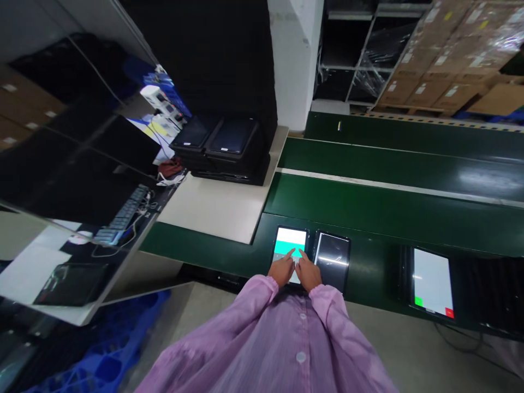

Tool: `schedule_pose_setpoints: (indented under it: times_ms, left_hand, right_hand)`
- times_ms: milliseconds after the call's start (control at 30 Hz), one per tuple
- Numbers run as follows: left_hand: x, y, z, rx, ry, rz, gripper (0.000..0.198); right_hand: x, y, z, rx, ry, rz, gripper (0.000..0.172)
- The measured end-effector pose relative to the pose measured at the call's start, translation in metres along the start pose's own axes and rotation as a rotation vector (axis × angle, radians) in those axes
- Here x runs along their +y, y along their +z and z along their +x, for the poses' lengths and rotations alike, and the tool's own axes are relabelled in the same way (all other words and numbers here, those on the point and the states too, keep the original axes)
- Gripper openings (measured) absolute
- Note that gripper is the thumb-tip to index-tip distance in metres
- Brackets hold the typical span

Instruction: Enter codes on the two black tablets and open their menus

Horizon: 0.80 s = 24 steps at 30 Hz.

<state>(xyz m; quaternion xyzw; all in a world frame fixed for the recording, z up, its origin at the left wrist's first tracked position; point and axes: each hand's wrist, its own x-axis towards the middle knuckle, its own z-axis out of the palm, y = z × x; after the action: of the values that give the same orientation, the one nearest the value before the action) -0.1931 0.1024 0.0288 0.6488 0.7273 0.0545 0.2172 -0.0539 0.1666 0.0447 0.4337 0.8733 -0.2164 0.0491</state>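
On the green bench in front of me lies a tablet (pixel 280 246) with a lit white and turquoise screen. My left hand (pixel 282 269) is over its lower part, the index finger stretched out to the turquoise band. Beside it, my right hand (pixel 309 273) points its index finger at the same band, the fingertips close together but apart. The hands cover the lower screen, and whether the fingertips press the glass I cannot tell. Neither hand holds anything. Just right of it lies a second tablet (pixel 332 256) with a dark, reflective screen.
Further right is a tablet (pixel 432 278) with a white screen and green and red corners. Stacks of dark tablets (pixel 233 136) stand on a pale board (pixel 216 204) at the left. A side desk holds a keyboard (pixel 126 213). Cartons (pixel 450 71) are piled behind the green bench (pixel 376 273).
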Motion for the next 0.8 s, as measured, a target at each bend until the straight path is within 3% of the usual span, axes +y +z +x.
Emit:
schedule_pose_setpoints:
  times_ms: [333,533,667,800]
  left_hand:
    - [-0.009,-0.001,0.002,-0.008,0.070,0.009,0.033]
    - [-0.027,-0.007,-0.030,0.105,-0.027,-0.119,0.037]
    - [-0.041,-0.001,-0.052,0.111,-0.138,-0.184,0.037]
    - [-0.045,0.002,-0.062,0.125,-0.159,-0.212,0.036]
  right_hand:
    - [0.000,0.001,0.000,0.011,0.049,-0.021,0.023]
    - [-0.003,0.002,-0.010,0.048,0.074,0.014,0.023]
    - [-0.020,0.009,-0.011,-0.028,-0.046,0.039,0.020]
    - [-0.032,0.016,-0.009,-0.055,-0.118,0.029,0.021]
